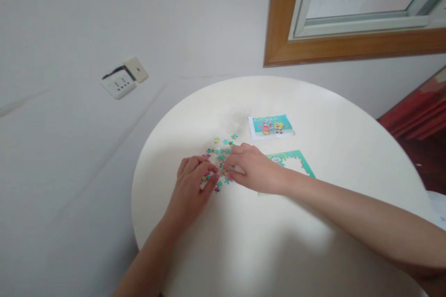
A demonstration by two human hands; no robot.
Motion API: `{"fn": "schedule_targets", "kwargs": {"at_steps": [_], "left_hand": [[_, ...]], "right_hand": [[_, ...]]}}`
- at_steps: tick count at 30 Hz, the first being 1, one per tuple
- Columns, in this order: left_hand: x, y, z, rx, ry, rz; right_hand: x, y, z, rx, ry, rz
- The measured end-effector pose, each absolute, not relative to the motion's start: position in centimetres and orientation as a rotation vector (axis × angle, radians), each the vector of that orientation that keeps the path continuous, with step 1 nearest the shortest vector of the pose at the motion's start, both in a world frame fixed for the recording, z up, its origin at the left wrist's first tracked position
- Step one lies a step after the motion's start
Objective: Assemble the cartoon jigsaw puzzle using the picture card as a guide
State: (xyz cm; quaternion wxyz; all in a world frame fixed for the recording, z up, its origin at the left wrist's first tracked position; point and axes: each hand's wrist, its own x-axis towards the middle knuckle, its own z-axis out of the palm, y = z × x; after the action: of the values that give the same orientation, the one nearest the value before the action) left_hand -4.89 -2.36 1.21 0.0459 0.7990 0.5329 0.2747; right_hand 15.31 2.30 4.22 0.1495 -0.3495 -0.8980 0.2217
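Small jigsaw puzzle pieces (221, 157), mostly teal with bits of pink and yellow, lie loose in a heap on the white round table (334, 120). My left hand (195, 177) is at the heap's near left side, thumb and forefinger pinched on a small puzzle piece (222, 172). From the right, my right hand (253, 168) meets it, its fingertips closed on a piece at the same spot. The fingers partly cover it, so its print is unclear. Beneath my right wrist lies a partly assembled puzzle frame (305, 162), teal-edged with a white middle, partly hidden by the forearm.
Behind the frame lies a picture card (272, 126) with cartoon figures on teal. The table's far edge is close to the white wall, which carries a socket (120, 84). A wood-trimmed window (289, 51) is at the upper right, and red cloth (418, 106) hangs at the right.
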Motion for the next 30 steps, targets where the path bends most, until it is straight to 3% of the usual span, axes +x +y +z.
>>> {"fn": "schedule_targets", "kwargs": {"at_steps": [6,16,30], "left_hand": [[-0.7,-1.5,4.4,2.444,1.417,0.847],[8.4,1.1,4.6,2.304,1.261,0.970],[7.1,1.3,1.8,2.330,1.221,0.935]], "right_hand": [[20.6,1.4,5.9,-0.846,-2.359,0.714],[26.9,1.4,4.8,-1.089,-1.962,0.755],[27.4,1.8,3.0,-1.113,-1.969,0.665]]}}
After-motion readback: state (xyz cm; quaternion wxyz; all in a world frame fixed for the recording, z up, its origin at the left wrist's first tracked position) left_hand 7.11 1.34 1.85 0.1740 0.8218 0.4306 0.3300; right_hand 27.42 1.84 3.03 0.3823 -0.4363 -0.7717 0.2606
